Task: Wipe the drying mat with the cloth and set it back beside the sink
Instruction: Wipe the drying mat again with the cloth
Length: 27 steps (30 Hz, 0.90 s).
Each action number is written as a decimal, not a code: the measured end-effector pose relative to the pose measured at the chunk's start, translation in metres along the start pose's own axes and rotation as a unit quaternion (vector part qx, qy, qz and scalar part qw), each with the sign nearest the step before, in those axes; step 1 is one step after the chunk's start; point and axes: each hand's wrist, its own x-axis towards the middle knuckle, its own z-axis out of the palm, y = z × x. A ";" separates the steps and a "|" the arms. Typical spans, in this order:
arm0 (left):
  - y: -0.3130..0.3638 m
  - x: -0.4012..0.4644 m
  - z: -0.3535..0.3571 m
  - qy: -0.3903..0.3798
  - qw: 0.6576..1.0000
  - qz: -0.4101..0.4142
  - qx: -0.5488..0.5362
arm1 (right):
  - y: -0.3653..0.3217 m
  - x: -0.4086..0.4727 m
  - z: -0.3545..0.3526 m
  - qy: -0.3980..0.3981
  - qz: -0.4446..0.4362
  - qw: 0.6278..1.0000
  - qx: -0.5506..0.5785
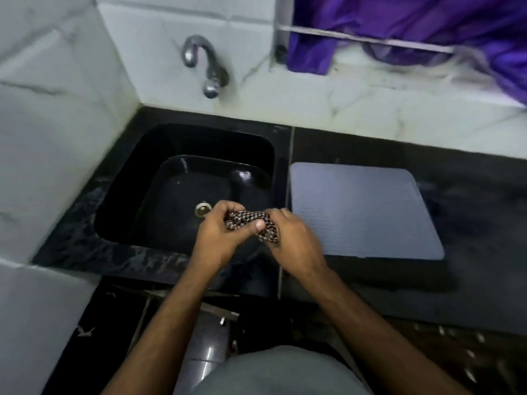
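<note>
Bare forearms without sleeves; a grey garment [273, 372] covers the torso.

The cloth [252, 225] you hold carries a small check of dark brown and pale dots; the drying mat [362, 209] is a flat grey-blue with fine ribbed lines; the sink [125, 201] is glossy black; the countertop [470, 201] is black, mottled grey; the wall tiles [356, 106] are white with grey veins; the hanging fabric [427, 15] is bright purple; the tap [204, 64] is silvery chrome.
</note>
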 end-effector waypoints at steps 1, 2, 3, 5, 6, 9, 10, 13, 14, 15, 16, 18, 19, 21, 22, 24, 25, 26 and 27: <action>-0.002 0.000 0.012 -0.019 1.000 -0.015 -0.018 | 0.011 -0.009 0.000 -0.006 0.025 1.000 0.013; -0.004 -0.002 0.024 -0.040 0.998 -0.028 -0.026 | 0.021 -0.018 0.001 -0.013 0.046 0.998 0.032; -0.006 -0.003 0.036 -0.059 0.997 -0.039 -0.027 | 0.031 -0.026 0.001 -0.021 0.062 0.997 0.051; -0.011 -0.007 0.054 -0.074 0.995 -0.067 -0.014 | 0.047 -0.042 0.000 -0.037 0.087 0.991 0.092; -0.014 -0.008 0.061 -0.074 0.994 -0.083 -0.006 | 0.056 -0.049 0.000 -0.038 0.097 0.988 0.114; -0.021 -0.006 0.078 -0.062 0.991 -0.116 -0.016 | 0.076 -0.063 0.000 -0.039 0.106 0.985 0.131; -0.022 -0.006 0.082 -0.066 0.990 -0.121 -0.029 | 0.079 -0.066 0.000 -0.041 0.100 0.987 0.116; -0.017 -0.004 0.098 -0.100 0.983 -0.133 -0.075 | 0.083 -0.068 -0.004 -0.030 0.098 0.983 0.153; -0.013 -0.003 0.103 -0.109 0.979 -0.142 -0.097 | 0.085 -0.066 -0.007 -0.031 0.103 0.977 0.186; -0.010 -0.002 0.107 -0.113 0.976 -0.149 -0.115 | 0.086 -0.064 -0.010 -0.038 0.104 0.970 0.216; -0.007 0.000 0.112 -0.115 0.973 -0.154 -0.127 | 0.089 -0.062 -0.014 -0.046 0.105 0.965 0.236; -0.003 0.005 0.122 -0.105 0.973 -0.161 -0.129 | 0.098 -0.057 -0.017 -0.045 0.111 0.960 0.255; -0.003 0.008 0.126 -0.095 0.977 -0.158 -0.111 | 0.103 -0.055 -0.017 -0.034 0.118 0.958 0.257; -0.010 0.015 0.129 -0.059 0.993 -0.104 0.016 | 0.113 -0.052 -0.014 0.013 0.147 0.957 0.251; -0.016 0.019 0.128 -0.044 0.992 -0.056 0.105 | 0.120 -0.051 -0.011 0.049 0.180 0.950 0.252; -0.025 0.026 0.127 -0.070 0.967 0.021 0.245 | 0.134 -0.047 -0.010 0.131 0.279 0.910 0.277; -0.028 0.028 0.127 -0.104 0.946 0.038 0.305 | 0.142 -0.044 -0.013 0.158 0.326 0.885 0.292; -0.030 0.029 0.129 -0.133 0.922 0.045 0.361 | 0.152 -0.041 -0.015 0.167 0.358 0.870 0.297; -0.031 0.030 0.133 -0.145 0.901 0.047 0.407 | 0.163 -0.038 -0.019 0.158 0.367 0.871 0.285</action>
